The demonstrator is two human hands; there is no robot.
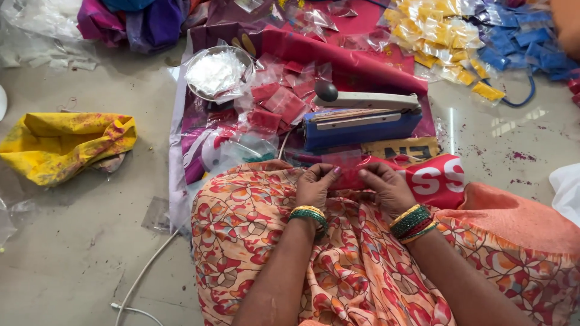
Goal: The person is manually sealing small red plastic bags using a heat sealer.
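Observation:
My left hand and my right hand meet over my lap and together pinch a small clear plastic pouch with red powder in its lower part. Both wrists wear green and gold bangles. Just beyond the pouch lies a blue heat sealer with a white arm and a black knob, its arm down. Several filled red pouches are scattered to the sealer's left.
A steel bowl holds white powder at the upper left. Yellow pouches and blue pouches are heaped at the back right. A yellow-stained cloth lies left, and a white cable crosses the floor.

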